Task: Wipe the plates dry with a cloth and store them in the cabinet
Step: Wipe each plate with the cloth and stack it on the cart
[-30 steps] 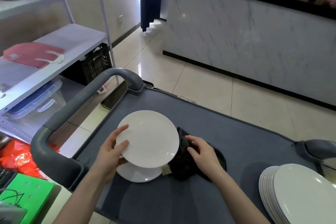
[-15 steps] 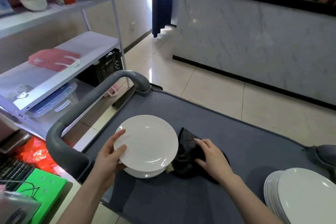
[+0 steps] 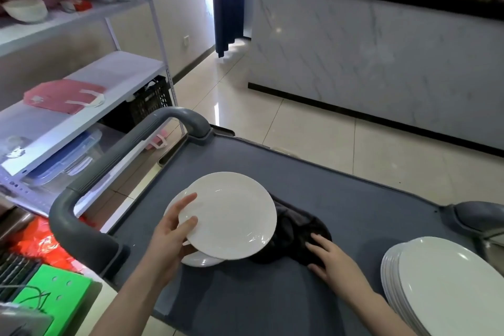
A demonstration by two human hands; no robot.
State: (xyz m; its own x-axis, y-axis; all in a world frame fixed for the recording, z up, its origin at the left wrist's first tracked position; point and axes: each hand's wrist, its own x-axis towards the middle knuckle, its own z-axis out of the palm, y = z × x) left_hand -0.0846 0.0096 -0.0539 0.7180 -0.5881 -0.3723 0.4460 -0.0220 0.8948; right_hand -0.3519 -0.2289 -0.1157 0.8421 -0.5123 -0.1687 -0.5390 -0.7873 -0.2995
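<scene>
Near the left edge of the cart [image 3: 354,213], the left hand [image 3: 169,240] held a plate [image 3: 231,215] by its rim, now lower over the second plate [image 3: 203,261], while the right hand [image 3: 331,262] had flattened onto the dark cloth [image 3: 291,229]; wiping seemed finished.

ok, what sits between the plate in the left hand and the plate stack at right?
Head view: the dark cloth, with the right hand resting on it, then bare cart mat up to the stack.

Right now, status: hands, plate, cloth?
Left hand grips top plate by its rim, over second plate. Right hand rests on dark cloth. Plate stack at right, apart from both hands.
</scene>
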